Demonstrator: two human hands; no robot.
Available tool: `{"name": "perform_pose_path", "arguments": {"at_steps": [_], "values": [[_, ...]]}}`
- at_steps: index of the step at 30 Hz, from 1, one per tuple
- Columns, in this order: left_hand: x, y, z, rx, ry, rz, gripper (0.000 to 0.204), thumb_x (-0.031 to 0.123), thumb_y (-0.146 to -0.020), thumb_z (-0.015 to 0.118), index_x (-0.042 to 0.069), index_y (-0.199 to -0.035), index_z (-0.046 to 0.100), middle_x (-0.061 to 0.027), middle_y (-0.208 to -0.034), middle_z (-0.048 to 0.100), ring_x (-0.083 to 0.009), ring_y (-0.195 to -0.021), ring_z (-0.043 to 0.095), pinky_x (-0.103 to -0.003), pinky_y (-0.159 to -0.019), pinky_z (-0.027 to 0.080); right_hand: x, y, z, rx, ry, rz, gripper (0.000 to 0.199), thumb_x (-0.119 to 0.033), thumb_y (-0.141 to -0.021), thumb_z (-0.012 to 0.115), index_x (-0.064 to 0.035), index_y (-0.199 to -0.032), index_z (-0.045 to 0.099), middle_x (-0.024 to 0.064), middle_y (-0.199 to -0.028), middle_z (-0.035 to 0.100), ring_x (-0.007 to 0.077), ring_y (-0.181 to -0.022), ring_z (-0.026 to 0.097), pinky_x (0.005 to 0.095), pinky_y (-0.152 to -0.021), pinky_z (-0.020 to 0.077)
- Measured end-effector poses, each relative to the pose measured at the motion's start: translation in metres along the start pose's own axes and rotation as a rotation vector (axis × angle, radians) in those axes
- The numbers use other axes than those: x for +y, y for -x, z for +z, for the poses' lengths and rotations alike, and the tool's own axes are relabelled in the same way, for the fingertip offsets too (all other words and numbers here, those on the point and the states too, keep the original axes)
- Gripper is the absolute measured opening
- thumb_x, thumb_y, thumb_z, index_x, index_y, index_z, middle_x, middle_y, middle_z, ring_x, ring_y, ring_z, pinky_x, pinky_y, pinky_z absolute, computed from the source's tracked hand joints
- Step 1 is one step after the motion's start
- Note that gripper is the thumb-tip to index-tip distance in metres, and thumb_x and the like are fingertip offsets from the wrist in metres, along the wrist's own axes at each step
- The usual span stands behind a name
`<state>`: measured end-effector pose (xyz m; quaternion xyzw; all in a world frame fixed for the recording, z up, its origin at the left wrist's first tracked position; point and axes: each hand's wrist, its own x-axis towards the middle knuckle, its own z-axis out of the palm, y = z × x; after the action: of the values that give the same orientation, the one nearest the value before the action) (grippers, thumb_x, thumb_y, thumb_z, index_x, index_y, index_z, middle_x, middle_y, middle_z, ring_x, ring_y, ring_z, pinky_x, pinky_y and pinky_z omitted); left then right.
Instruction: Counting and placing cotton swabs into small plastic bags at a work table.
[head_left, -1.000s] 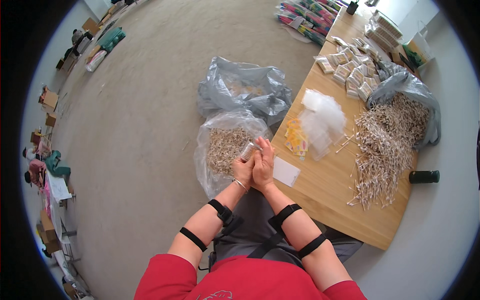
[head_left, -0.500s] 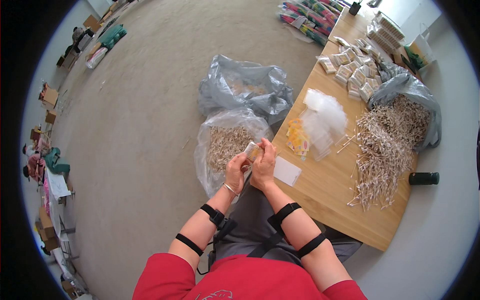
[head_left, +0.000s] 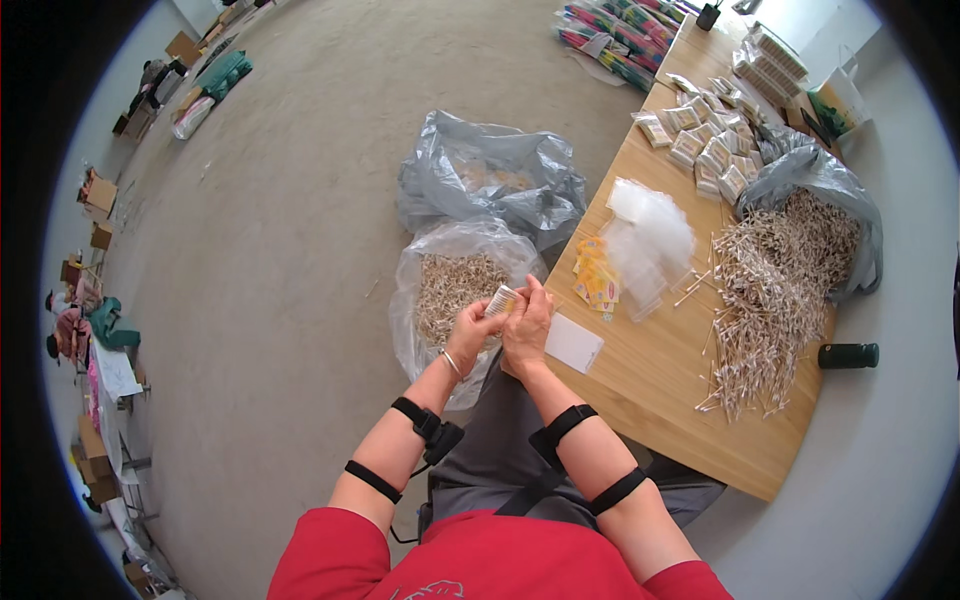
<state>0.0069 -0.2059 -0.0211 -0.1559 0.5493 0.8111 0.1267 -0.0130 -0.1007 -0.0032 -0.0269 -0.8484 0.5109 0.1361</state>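
Between my two hands is a small clear packet of cotton swabs (head_left: 502, 300), its white tips in a row. My left hand (head_left: 470, 335) pinches its lower left side, with the fingers closed. My right hand (head_left: 528, 325) wraps round its right side, hiding part of it. Just below the hands stands a clear plastic bag (head_left: 405, 310) filled with loose cotton swabs (head_left: 450, 290). On the table beside my right hand lies a white card (head_left: 574, 344), with yellow printed cards (head_left: 596, 274) and a pile of clear plastic sleeves (head_left: 650, 240) beyond.
The wooden table (head_left: 720, 440) bears a heap of loose swabs spilling from a grey bag (head_left: 815, 165), many filled packets (head_left: 715, 145) and a dark green cylinder (head_left: 848, 356). Another grey bag (head_left: 430, 170) stands on the floor (head_left: 270, 300). Colourful bundles (head_left: 620, 45) lie past the table.
My left hand has shifted slightly, its wrist and forearm turning a little at the packet's edge. The packet tilts slightly differently; my right hand stays nearly in place.
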Motion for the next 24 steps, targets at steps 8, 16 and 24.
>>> {"name": "perform_pose_path", "arguments": {"at_steps": [8,16,24], "values": [[0.017,-0.028,0.019,0.196,-0.158,-0.061,0.021,0.017,-0.086,0.065,0.001,-0.099,0.067,-0.0022,-0.086,0.066,-0.0071,-0.074,0.060,-0.021,-0.065,0.048,-0.004,0.001,0.001,0.008,0.016,-0.006,0.033,-0.001,-0.088,0.047,0.0011,-0.121,0.048,0.0156,-0.099,0.057,0.0312,-0.097,0.051,0.0411,-0.088,0.0409],[0.018,-0.026,0.020,0.050,-0.126,-0.122,0.019,0.018,-0.086,0.066,0.001,-0.094,0.065,-0.0017,-0.085,0.066,-0.0064,-0.073,0.059,-0.021,-0.065,0.048,-0.002,0.004,-0.002,0.002,0.015,-0.016,0.038,-0.003,-0.089,0.044,0.0007,-0.127,0.041,0.0204,-0.121,0.051,0.0368,-0.120,0.042,0.0455,-0.104,0.0293],[0.023,-0.030,0.024,-0.003,-0.354,-0.045,0.021,0.023,-0.089,0.063,0.003,-0.095,0.064,-0.0011,-0.084,0.064,-0.0066,-0.074,0.057,-0.023,-0.066,0.048,-0.002,0.006,0.003,0.010,-0.050,0.026,0.047,-0.004,-0.088,0.045,0.0013,-0.133,0.033,0.0272,-0.135,0.038,0.0423,-0.132,0.029,0.0495,-0.110,0.0182]]}}
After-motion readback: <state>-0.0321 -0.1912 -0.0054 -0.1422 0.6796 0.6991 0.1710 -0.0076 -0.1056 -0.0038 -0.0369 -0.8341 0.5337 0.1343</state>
